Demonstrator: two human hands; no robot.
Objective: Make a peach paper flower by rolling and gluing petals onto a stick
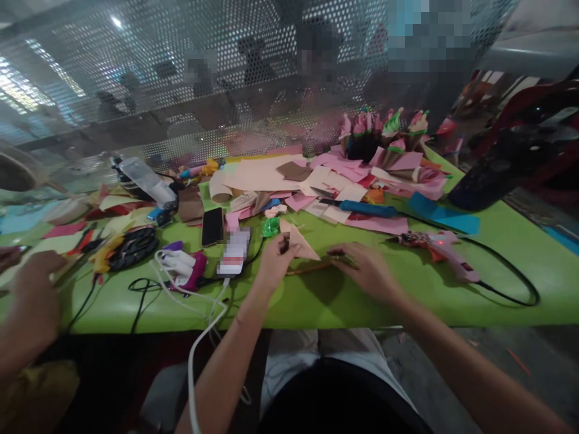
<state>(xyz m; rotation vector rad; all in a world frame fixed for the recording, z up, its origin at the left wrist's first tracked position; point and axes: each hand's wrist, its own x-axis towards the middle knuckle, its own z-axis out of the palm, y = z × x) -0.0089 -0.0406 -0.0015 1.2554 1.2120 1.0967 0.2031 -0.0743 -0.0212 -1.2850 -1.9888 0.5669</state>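
Observation:
My left hand (pixel 278 256) is closed on a light peach paper piece (pixel 302 242), folded to a pointed shape, above the green table (pixel 357 301). A green clay-like piece (pixel 270 227) lies just behind that hand. To the right, my right hand (pixel 362 265) hovers low over the table, its fingers bent together near the end of a thin brown strip (pixel 310 268). Whether its fingertips grip the strip is too small to tell. A pink glue gun (pixel 446 250) with a small red light lies to the right of this hand.
Phones (pixel 212 227) (pixel 234 253), white cables and a magenta charger (pixel 194 271) lie left. Paper scraps (pixel 262 175), a blue-handled tool (pixel 368 208) and cone-shaped crafts (pixel 391 129) are behind. A dark bottle (pixel 484 163) stands right; another person's hand (pixel 38 289) is far left.

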